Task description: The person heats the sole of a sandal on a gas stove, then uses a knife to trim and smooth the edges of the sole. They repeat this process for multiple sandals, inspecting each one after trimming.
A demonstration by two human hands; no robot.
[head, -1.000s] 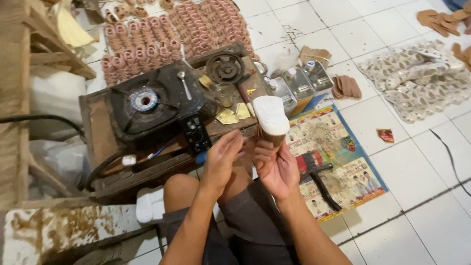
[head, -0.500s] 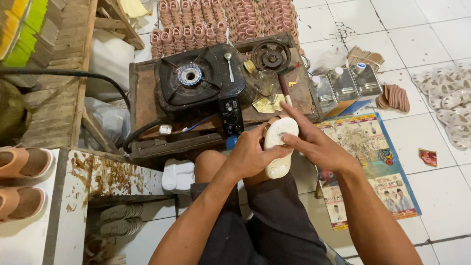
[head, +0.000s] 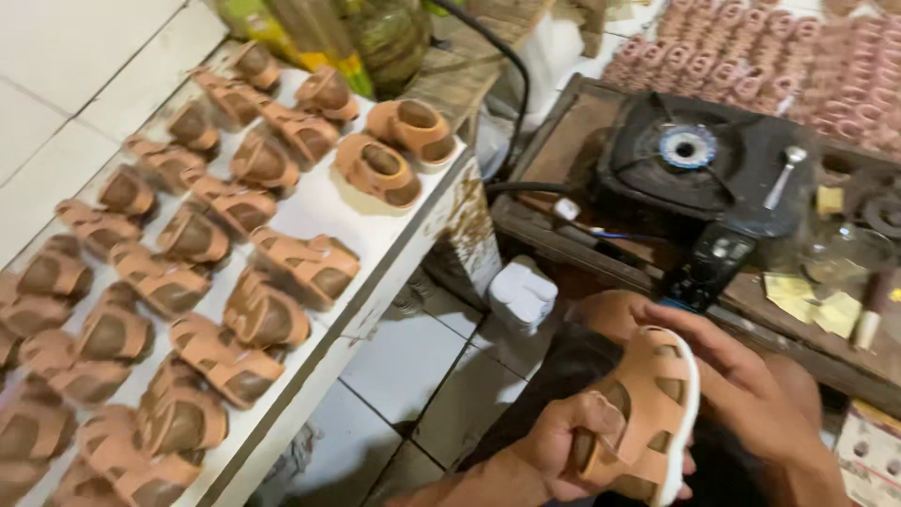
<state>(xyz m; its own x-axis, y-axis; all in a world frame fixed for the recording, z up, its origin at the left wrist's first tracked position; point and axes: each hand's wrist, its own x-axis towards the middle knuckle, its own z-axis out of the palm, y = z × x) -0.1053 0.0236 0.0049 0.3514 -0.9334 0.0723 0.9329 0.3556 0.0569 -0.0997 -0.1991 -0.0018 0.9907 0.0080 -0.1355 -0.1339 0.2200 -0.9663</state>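
I'm looking down at both hands working one small tan sandal (head: pixel 648 413) w/ a white sole, low in the frame, right of centre, over my lap. My left hand (head: pixel 563 446) is clamping it from below, thumb pressing into the upper near the heel strap, fingers wrapped under. My right hand (head: pixel 751 385) is closing over the toe end and sole edge from the right, fingers curled across the top, so both grips are shut on the sandal. It's lying tilted, sole edge facing right.

To the left, a white table (head: pixel 375 244) is carrying rows of finished brown sandals (head: pixel 253 244), well apart from my hands. Just above my hands, a dark remote-like device (head: pixel 709 268) is sitting on the edge of a wooden tray (head: pixel 572 150); a black gas stove (head: pixel 694 155) w/ a blue burner ring is resting on that tray, a spoon (head: pixel 784 174) lying on it. A white block-like object (head: pixel 523 296) is standing on the tiled floor (head: pixel 413 376) btw table and tray. Stacks of pinkish-brown straps (head: pixel 751 66) are filling the top right.
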